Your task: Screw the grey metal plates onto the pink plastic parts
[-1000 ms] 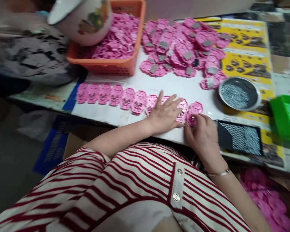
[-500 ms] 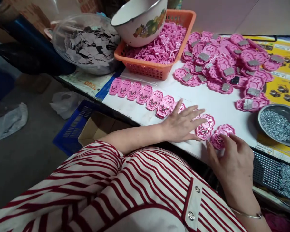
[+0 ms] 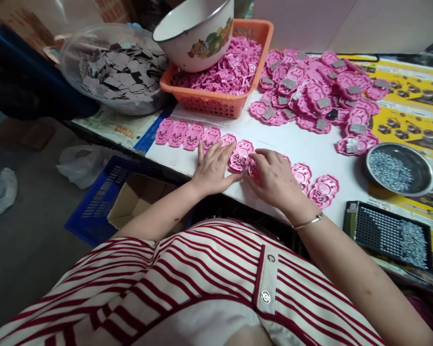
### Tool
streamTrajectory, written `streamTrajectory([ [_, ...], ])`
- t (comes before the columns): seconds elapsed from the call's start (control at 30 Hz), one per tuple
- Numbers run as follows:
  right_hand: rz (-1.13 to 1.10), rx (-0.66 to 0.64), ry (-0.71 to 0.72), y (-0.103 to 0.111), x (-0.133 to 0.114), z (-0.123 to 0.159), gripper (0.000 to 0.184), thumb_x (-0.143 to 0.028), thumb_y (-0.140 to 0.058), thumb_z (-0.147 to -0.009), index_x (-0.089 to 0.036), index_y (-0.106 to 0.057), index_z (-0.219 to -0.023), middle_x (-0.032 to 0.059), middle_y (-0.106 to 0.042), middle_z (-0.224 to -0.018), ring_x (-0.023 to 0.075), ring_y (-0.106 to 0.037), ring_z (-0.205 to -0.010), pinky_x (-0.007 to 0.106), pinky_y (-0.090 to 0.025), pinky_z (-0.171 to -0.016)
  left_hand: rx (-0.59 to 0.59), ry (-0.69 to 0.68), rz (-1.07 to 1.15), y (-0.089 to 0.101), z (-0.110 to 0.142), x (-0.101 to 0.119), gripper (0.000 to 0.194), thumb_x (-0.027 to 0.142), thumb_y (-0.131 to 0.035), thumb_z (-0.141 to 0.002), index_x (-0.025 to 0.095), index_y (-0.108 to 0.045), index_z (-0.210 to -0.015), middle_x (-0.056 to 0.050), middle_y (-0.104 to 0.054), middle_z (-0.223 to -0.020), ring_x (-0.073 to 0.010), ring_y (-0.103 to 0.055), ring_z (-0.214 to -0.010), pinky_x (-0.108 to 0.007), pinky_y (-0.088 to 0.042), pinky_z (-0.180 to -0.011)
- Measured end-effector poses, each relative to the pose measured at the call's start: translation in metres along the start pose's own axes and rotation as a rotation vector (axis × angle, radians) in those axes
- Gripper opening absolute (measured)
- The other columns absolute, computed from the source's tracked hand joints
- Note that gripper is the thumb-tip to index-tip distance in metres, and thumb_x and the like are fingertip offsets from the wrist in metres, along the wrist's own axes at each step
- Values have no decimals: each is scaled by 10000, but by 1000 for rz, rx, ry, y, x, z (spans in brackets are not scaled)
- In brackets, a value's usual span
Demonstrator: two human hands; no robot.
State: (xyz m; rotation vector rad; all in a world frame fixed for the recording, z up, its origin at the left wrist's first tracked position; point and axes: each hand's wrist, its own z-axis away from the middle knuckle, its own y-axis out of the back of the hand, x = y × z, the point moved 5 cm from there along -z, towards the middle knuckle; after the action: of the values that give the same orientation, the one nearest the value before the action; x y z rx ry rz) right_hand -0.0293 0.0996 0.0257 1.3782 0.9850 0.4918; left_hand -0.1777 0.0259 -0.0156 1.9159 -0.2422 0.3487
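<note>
A row of pink plastic casings with small shiny metal parts on them lies along the front of the white table top; one casing lies between my two hands. My left hand rests flat with spread fingers over the row, partly covering casings left of that one. My right hand is curled down with thumb and fingertips closed round a pink casing, which it mostly hides. To the right of that hand, another casing ends the row.
Behind stand an orange basket of small pink parts, an enamel bowl and a clear basin of grey pieces. Pink casings are heaped at back right. A metal bowl and a black tray hold small metal parts.
My right hand has moved left along the row, from the last casing to one near the middle. My left hand has also shifted left. The view has turned slightly right.
</note>
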Motion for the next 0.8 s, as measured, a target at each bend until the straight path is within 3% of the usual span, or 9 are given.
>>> streamTrajectory([
  [0.13,-67,-135,18,-9,4,-30,847,-390,-721,-764,-113,-390,-1493,222,-446,-1549,375,-433,-1440,574,-401,-1196,-32,-36,31,-4,-6,6,749,400,-660,-897,166,-361,-1543,-156,-557,-1492,-342,-401,-1447,-667,7,-1247],
  [0.37,-91,-312,26,0,1,-55,940,-200,-681,-717,-140,-273,-1561,198,-386,-1607,384,-302,-1544,619,-294,-1249,-12,-4,47,-8,-8,2,803,338,-652,-852,141,-322,-1557,-173,-546,-1492,-318,-444,-1405,-625,-38,-1264],
  [0.5,-129,-326,1,-1,2,-54,892,-212,-659,-727,-143,-310,-1545,183,-442,-1569,373,-355,-1512,587,-320,-1241,-35,-38,71,-7,-8,5,787,309,-653,-853,132,-335,-1551,-163,-567,-1469,-298,-447,-1399,-591,21,-1273],
  [0.67,-163,-317,-14,1,-1,-45,899,-193,-657,-730,-140,-292,-1550,167,-396,-1598,354,-341,-1515,551,-297,-1260,-54,-28,64,-6,-6,7,895,437,-722,-824,156,-311,-1568,-167,-598,-1428,-356,-444,-1394,-631,32,-1253],
  [0.8,-154,-161,-92,28,24,-10,811,-277,-605,-823,-144,-282,-1555,147,-379,-1612,311,-347,-1514,506,-281,-1282,-42,-4,41,-8,-8,11,840,495,-679,-871,157,-342,-1562,-178,-639,-1358,-376,-490,-1343,-654,28,-1239],
])
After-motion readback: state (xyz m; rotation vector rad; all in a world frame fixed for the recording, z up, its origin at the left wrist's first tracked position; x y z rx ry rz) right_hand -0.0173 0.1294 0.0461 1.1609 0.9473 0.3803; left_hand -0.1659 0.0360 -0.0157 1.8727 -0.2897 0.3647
